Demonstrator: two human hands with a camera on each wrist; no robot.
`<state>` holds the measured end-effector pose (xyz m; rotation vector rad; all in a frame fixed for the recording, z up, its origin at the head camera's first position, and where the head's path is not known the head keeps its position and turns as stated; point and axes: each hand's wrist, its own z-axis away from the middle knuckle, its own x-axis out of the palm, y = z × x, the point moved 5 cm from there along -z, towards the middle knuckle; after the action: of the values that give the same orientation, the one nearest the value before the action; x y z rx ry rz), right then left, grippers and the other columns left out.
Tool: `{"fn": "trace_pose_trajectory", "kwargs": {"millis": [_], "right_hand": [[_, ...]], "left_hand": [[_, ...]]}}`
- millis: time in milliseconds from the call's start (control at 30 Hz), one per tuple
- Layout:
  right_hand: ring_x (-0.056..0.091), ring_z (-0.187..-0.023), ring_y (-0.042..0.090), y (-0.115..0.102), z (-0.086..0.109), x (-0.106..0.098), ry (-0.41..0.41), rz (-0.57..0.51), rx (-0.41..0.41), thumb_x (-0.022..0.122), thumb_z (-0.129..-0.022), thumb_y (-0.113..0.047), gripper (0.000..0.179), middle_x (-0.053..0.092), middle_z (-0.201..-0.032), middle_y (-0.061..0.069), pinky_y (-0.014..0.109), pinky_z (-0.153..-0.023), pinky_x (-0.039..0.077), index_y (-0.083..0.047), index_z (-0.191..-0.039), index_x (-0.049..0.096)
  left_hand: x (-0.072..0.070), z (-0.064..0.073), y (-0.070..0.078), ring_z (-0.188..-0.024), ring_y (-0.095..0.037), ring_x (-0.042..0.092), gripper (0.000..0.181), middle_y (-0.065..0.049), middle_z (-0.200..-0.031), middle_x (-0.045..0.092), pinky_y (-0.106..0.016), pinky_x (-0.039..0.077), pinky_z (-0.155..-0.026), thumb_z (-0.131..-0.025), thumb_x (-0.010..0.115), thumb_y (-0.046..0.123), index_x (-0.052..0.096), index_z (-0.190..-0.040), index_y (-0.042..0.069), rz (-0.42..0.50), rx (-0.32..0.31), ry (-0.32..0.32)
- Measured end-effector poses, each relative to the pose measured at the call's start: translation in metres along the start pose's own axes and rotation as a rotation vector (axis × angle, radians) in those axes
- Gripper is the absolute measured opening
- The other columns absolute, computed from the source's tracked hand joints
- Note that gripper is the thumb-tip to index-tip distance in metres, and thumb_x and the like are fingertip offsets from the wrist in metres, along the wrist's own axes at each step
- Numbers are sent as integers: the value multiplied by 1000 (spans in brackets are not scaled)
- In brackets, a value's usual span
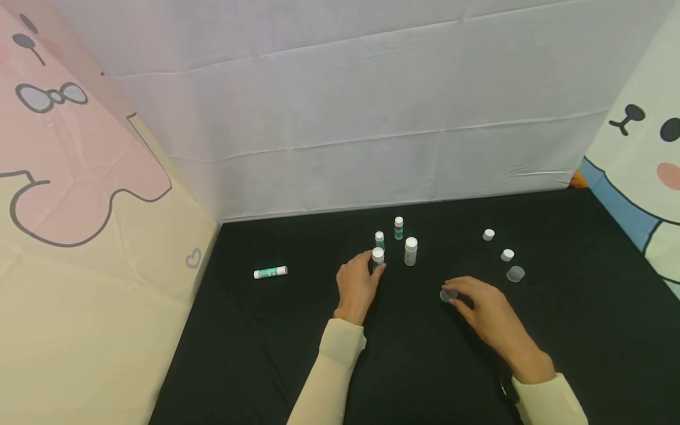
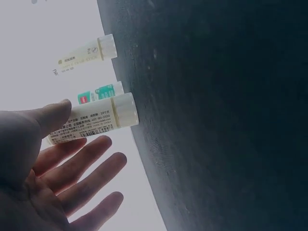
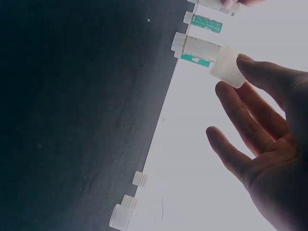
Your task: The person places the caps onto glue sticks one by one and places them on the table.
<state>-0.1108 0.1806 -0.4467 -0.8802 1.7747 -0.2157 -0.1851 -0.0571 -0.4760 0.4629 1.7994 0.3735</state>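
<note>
My left hand pinches a white glue stick between thumb and index finger; the other fingers are spread. It stands upright, white end on top. Behind it is a small green glue stick, with another green one farther back. A larger white glue stick stands just right of the left hand. Farther right, my right hand holds a translucent cap by its sides, thumb opposite fingers, above the black surface. In the right wrist view, that cap overlaps the glue sticks behind.
One green-labelled glue stick lies on its side at the left of the black tabletop. To the right are two small white caps, a far one and a nearer one, and a translucent cap. A white cloth wall rises behind.
</note>
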Motion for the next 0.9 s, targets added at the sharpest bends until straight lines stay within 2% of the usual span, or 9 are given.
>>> {"fn": "trace_pose_trajectory", "kwargs": {"millis": [367,700,900], "right_hand": [[74,-103,33,-2,0,0,-10,2,6,86,-77,14,37,77,-112,11,54,-89,60,-3,-109,78],[74,-104,33,-5,-1,1,-19,-5,14,86,-78,12,36,77,-114,11,54,-90,60,-4,-110,78],[75,-102,31,-8,0,3,4,-4,-21,87,-76,13,37,77,-113,10,52,-87,61,-4,-108,79]], "left_hand": [[-2,1,7,-85,-22,77,28,-5,-101,81,-43,60,-74,-91,85,21,79,-115,10,21,56,20],[-8,8,14,-95,-23,78,31,-4,-110,81,-43,62,-85,-87,88,18,81,-117,12,-6,150,79],[-12,16,18,-96,-23,77,33,-4,-113,80,-42,62,-85,-88,88,16,80,-119,11,-19,184,89]]}}
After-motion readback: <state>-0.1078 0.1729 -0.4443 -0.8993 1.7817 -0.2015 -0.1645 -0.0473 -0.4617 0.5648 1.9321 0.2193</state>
